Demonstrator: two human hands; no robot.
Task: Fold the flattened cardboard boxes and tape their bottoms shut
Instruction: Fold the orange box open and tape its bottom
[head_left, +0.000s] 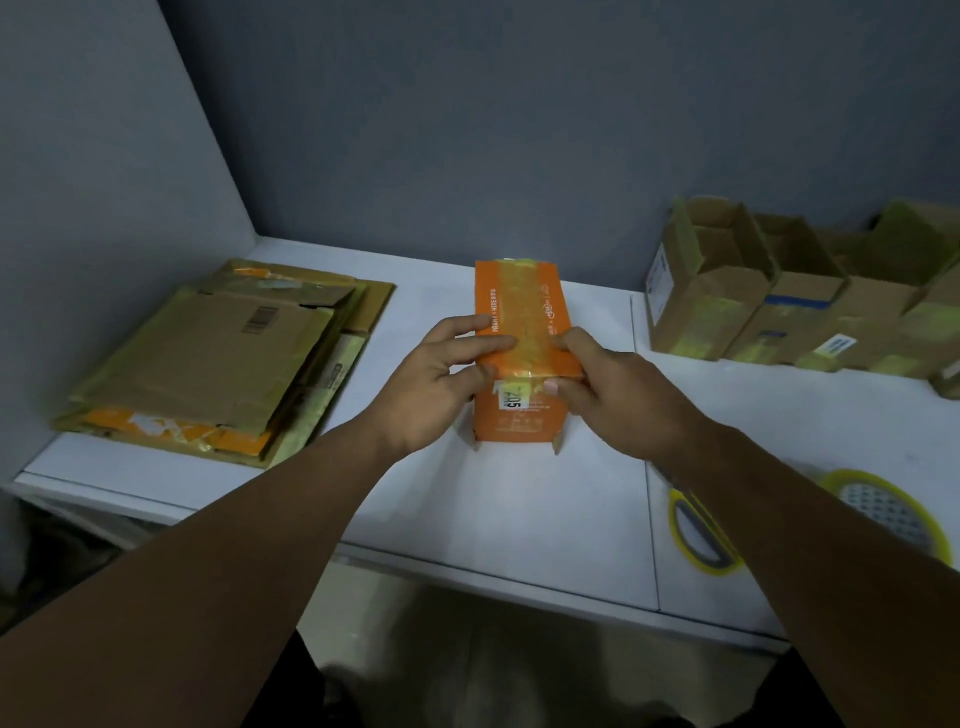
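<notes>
Nearest us, our two bare forearms (234, 545) reach out over the white surface (493, 499) and meet on an orange cardboard box (524, 415). The box stands between the two grips with its taped face up.

The left grip (441, 374) lays its fingers across the left of the box top and sets its thumb on the near face, so it is clamped over the near top edge. The right grip (597, 384) is clamped over the same edge, fingers curled on top and thumb pressing the near face.

A strip of yellowish clear tape (519, 306) runs along the middle of the top, away from both grips, and folds down between the thumbs.

Well to the left of the left grip lies a stack of flattened brown and orange cardboard boxes (223, 358). Beyond and right of the right grip stands a row of folded brown cardboard boxes (779, 301), open at the top. On the near side of the right grip, beside that forearm, lie two yellow-edged tape rolls (893, 514), one of them partly hidden.
</notes>
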